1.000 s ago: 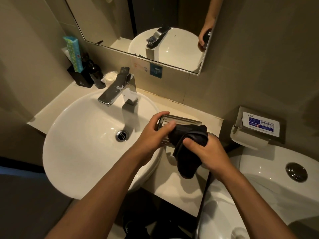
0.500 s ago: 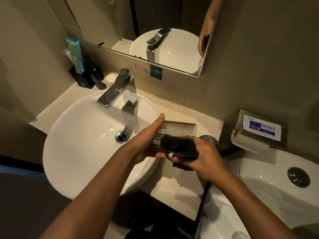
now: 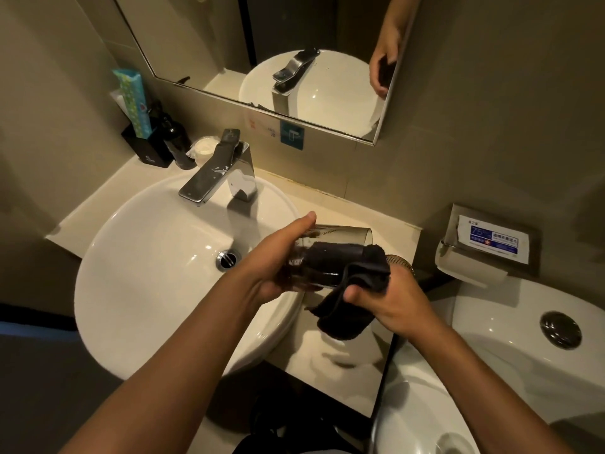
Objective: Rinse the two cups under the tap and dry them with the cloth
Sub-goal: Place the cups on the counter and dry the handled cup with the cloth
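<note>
Drying step in hand: left hand (image 3: pixel 278 273) grips the smoky transparent glass cup (image 3: pixel 327 253) sideways, right hand (image 3: pixel 389 299) pinches the dark cloth (image 3: pixel 357 290) stuffed inside; next, twist cloth around the interior.

The basin (image 3: pixel 137 290) lies open beneath the tap (image 3: pixel 209 178), whose spout juts out over its far side. In the back left corner a black holder (image 3: pixel 147 149), a dark bottle (image 3: pixel 176 142) and a small wrapped soap (image 3: pixel 203 147) crowd the counter (image 3: pixel 343 352). Right of the basin, the counter strip is narrow, hemmed in by the toilet tank (image 3: pixel 523 322) and the paper dispenser (image 3: pixel 484 240) on the wall. Both hands, the glass (image 3: pixel 334 234) and the cloth (image 3: pixel 347 319) fill the air above that strip.
</note>
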